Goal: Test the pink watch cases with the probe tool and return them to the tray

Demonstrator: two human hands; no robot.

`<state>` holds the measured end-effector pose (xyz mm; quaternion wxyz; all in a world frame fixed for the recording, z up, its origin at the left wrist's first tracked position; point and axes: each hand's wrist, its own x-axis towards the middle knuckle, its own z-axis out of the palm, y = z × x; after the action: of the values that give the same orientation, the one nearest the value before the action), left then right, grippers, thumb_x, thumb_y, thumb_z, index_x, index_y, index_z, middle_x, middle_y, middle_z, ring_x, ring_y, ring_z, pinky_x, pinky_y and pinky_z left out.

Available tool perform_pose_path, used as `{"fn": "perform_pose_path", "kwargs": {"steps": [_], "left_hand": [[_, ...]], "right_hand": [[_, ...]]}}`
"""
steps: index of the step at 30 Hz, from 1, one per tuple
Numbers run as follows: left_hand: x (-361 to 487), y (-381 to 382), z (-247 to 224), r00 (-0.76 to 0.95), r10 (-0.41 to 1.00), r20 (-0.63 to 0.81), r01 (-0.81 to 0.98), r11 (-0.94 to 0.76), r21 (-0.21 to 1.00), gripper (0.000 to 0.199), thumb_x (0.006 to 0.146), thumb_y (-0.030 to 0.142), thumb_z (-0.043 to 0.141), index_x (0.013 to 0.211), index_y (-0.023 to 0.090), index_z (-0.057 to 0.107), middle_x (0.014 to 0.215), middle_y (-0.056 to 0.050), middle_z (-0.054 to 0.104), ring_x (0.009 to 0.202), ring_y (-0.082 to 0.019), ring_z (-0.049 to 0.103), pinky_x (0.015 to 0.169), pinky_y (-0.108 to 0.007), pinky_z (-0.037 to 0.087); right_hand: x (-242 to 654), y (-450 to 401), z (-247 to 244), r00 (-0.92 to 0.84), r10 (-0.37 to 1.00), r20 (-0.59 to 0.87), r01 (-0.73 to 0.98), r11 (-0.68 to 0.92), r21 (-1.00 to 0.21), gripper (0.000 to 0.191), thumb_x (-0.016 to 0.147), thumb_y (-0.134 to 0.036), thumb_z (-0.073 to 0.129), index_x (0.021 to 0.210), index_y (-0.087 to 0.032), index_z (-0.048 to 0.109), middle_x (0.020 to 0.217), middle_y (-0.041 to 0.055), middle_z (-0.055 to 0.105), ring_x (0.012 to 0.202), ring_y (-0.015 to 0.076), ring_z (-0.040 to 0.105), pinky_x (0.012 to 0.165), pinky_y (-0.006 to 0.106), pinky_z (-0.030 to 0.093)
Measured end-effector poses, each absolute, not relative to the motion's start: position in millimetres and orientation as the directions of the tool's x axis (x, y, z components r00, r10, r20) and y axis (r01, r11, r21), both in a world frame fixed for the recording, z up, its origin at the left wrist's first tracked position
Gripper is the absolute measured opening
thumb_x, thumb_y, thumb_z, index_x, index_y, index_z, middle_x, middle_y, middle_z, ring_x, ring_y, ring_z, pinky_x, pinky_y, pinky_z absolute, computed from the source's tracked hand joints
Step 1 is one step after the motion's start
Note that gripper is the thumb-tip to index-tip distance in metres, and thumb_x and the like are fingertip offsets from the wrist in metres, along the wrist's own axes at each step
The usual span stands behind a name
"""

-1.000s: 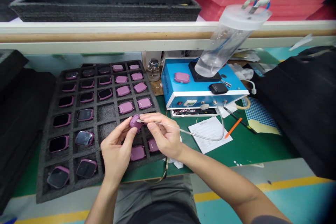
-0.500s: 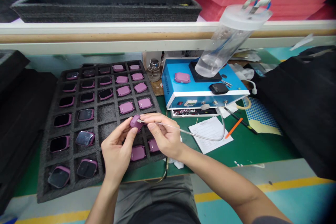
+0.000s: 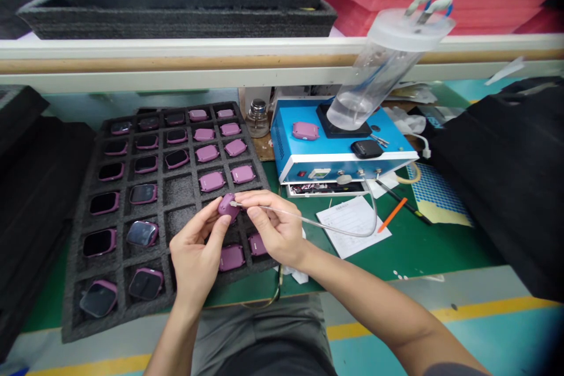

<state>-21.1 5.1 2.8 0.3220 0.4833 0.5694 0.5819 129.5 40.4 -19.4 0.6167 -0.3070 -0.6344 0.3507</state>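
My left hand [image 3: 198, 249] pinches a purple watch case [image 3: 228, 207] between thumb and fingers, above the foam tray. My right hand [image 3: 277, 226] is closed on the end of a clear thin tube [image 3: 326, 226], whose metal tip touches the side of that case. The tube curves back to the front of a blue machine [image 3: 291, 155]. Under and left of my hands lies a black foam tray [image 3: 165, 217]. Its left columns hold watches with dark screens up [image 3: 103, 202], and its right columns hold purple cases with their backs up [image 3: 212, 181].
On the machine stand a clear cylinder with liquid [image 3: 374, 70], a purple case [image 3: 305, 130] and a black case [image 3: 367, 148]. Right of my hands lie a paper sheet [image 3: 348, 223] and an orange stick [image 3: 392, 215]. A glass bottle [image 3: 258, 118] stands behind the tray.
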Motion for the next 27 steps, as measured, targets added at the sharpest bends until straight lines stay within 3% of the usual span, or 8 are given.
{"fn": "perform_pose_path", "kwargs": {"steps": [22,24,27], "left_hand": [[-18.5,5.9,-1.0,-0.314,0.930,0.191,0.201,-0.131,0.971,0.039,0.084,0.039,0.083,0.117,0.017,0.080,0.109,-0.009,0.082,0.094,-0.024,0.080,0.089,-0.035,0.066],[-21.7,2.4,4.3,-0.298,0.927,0.227,0.269,-0.147,0.952,0.036,0.089,0.037,0.077,0.119,0.017,0.078,0.111,-0.009,0.082,0.095,-0.023,0.079,0.088,-0.033,0.064],[-40.7,-11.2,22.4,-0.221,0.915,0.339,0.512,-0.187,0.838,0.031,0.101,0.031,0.058,0.124,0.018,0.075,0.117,-0.009,0.078,0.104,-0.022,0.073,0.094,-0.035,0.057]], "right_hand": [[130.3,40.2,-17.3,-0.055,0.805,0.590,-0.018,0.590,-0.807,0.014,0.103,-0.026,0.059,0.105,-0.025,0.073,0.108,0.0080,0.081,0.105,0.0208,0.078,0.094,0.039,0.066],[132.4,34.9,-17.8,-0.055,0.803,0.594,-0.010,0.594,-0.804,0.014,0.103,-0.025,0.058,0.104,-0.024,0.072,0.109,0.0081,0.081,0.105,0.0208,0.078,0.094,0.040,0.065],[134.8,25.9,-22.2,0.013,0.819,0.574,-0.031,0.574,-0.818,0.016,0.105,-0.027,0.056,0.104,-0.023,0.071,0.112,0.0087,0.080,0.108,0.0227,0.077,0.094,0.044,0.066]]}}
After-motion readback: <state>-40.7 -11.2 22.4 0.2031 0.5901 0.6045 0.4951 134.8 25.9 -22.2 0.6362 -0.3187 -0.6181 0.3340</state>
